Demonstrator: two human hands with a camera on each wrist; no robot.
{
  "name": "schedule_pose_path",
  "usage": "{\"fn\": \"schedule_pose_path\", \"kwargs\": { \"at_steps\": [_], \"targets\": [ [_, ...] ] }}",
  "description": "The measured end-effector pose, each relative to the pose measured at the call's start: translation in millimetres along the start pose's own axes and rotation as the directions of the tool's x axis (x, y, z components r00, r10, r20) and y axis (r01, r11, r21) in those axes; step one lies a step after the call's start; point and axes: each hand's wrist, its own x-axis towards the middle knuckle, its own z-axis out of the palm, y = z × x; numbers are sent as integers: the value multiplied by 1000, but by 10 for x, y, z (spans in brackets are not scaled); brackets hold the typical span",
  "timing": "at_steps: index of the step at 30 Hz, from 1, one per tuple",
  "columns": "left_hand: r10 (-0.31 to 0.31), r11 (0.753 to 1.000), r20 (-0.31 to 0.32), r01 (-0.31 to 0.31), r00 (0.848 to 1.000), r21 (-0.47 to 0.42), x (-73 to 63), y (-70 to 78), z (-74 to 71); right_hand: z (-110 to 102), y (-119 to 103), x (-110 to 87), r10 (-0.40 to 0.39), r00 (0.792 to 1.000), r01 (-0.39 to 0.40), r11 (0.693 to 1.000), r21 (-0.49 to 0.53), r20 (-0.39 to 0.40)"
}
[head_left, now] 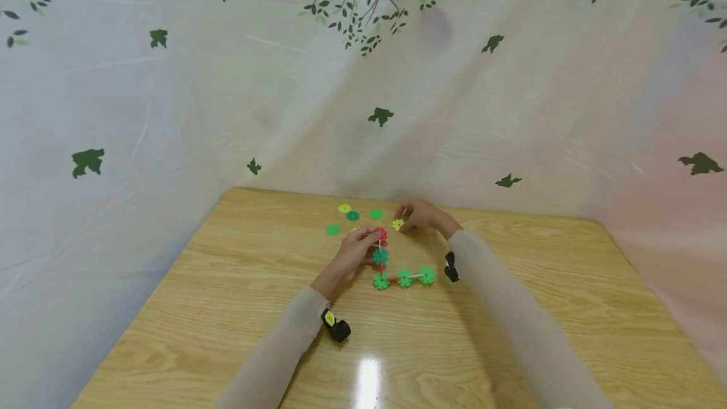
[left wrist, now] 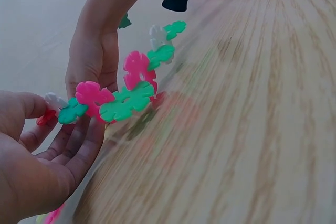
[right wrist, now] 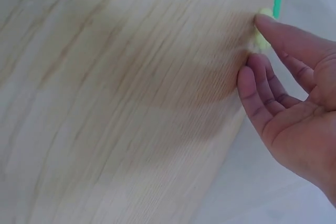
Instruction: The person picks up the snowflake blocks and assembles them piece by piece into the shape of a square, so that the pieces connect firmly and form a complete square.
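A chain of flower-shaped plastic interlocking discs, green, pink and white (left wrist: 127,102), bends in an L shape. My left hand (head_left: 358,250) pinches its far end at a red disc (head_left: 381,233) between thumb and fingers. Along the chain's near arm lie green discs (head_left: 404,279) joined by pink and white ones seen edge-on. My right hand (head_left: 423,214) is at a yellow flower disc (head_left: 398,225), its thumb and finger on the disc near the table's far side. In the right wrist view the thumb (right wrist: 289,38) partly covers that yellow disc (right wrist: 262,40).
Loose discs lie on the wooden table (head_left: 255,333) beyond my left hand: a yellow one (head_left: 344,208), a dark green one (head_left: 353,216) and bright green ones (head_left: 332,230). Behind the table's far edge hangs a pale curtain (head_left: 318,144) with a leaf print.
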Motion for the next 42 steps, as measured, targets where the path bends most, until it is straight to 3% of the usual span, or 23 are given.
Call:
{"fn": "schedule_pose_path", "kwargs": {
  "at_steps": [9,16,23,35,42],
  "targets": [
    [-5,1000,-23,5,1000,-16,-2,4,17,-57,48,-132,-16,999,11,993,118,39],
    [0,1000,-26,-1,1000,-19,5,-3,2,-38,126,-243,-8,998,-13,955,295,69],
    [-6,999,-20,5,1000,-51,12,-10,-9,12,115,-390,-45,997,26,951,309,54],
    [2,997,-25,-4,1000,-77,25,1,-14,139,-44,-527,-65,991,111,883,456,-114],
    [15,997,-21,-16,1000,-73,33,-12,-30,266,-72,-512,-138,972,212,868,450,-191]
  ]
}}
